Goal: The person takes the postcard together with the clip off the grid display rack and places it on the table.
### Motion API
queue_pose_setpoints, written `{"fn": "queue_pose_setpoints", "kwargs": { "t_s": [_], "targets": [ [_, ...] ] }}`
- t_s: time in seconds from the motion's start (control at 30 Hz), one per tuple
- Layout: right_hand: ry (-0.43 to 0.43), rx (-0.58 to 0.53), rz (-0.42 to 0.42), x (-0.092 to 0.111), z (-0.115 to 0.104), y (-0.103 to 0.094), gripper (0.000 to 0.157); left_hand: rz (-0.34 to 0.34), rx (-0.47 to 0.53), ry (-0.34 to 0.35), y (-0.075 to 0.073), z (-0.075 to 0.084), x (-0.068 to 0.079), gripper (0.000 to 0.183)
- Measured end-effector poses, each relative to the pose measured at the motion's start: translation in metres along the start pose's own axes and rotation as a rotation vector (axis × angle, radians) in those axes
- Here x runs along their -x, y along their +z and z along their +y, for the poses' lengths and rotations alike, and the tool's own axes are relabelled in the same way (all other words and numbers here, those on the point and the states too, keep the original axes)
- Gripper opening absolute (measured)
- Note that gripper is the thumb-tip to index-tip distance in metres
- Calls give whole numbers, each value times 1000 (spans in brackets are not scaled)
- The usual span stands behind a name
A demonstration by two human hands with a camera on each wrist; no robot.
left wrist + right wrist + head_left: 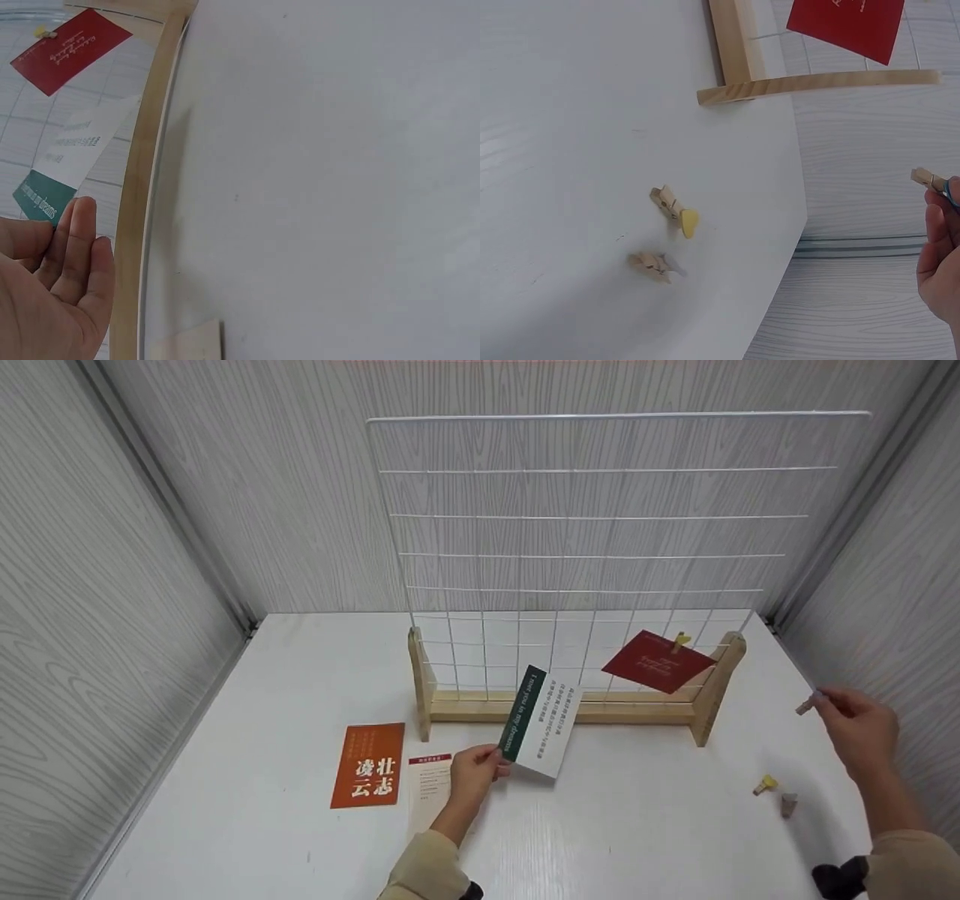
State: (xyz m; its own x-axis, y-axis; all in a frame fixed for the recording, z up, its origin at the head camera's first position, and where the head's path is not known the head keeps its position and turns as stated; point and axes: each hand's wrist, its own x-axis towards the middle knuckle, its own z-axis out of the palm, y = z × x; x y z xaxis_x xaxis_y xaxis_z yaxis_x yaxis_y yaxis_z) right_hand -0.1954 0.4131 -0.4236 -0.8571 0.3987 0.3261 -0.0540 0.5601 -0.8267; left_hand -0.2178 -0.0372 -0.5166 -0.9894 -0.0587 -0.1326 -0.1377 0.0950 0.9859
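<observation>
My left hand [474, 771] pinches a green and white card [546, 724] by its lower left corner, tilted in front of the wire grid. In the left wrist view, thumb and fingers meet at the card's green end. Off to the right, my right hand [861, 727] holds a small wooden clothespin [928, 178] between thumb and fingers, raised above the table. A red card [657, 661] hangs tilted on the grid [555, 642], under a clothespin with a yellow top [681, 640].
Two more clothespins, one yellow-topped [765, 784] and one greyish [788, 804], lie on the table at right. An orange card [367, 766] and a pale card [430, 795], partly behind my left arm, lie at left. Wooden feet [709, 690] carry the grid; walls enclose the table.
</observation>
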Motion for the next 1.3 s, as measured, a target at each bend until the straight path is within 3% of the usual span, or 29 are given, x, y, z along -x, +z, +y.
{"fn": "queue_pose_setpoints", "kwargs": {
  "t_s": [0.6,0.87,0.97,1.13,1.3],
  "targets": [
    [108,51,-61,23,40,-7,38,-17,28,-29,-8,-18,20,15],
    [169,95,-53,23,81,-7,39,0,59,-103,-15,-24,31,16],
    [185,66,-80,28,81,-8,38,2,55,-131,-18,-27,35,16],
    [220,-9,-133,37,71,-10,19,-2,65,-140,-21,-31,39,17],
    [287,19,-139,41,70,-7,41,-1,59,-144,-22,-31,39,17]
  ]
}}
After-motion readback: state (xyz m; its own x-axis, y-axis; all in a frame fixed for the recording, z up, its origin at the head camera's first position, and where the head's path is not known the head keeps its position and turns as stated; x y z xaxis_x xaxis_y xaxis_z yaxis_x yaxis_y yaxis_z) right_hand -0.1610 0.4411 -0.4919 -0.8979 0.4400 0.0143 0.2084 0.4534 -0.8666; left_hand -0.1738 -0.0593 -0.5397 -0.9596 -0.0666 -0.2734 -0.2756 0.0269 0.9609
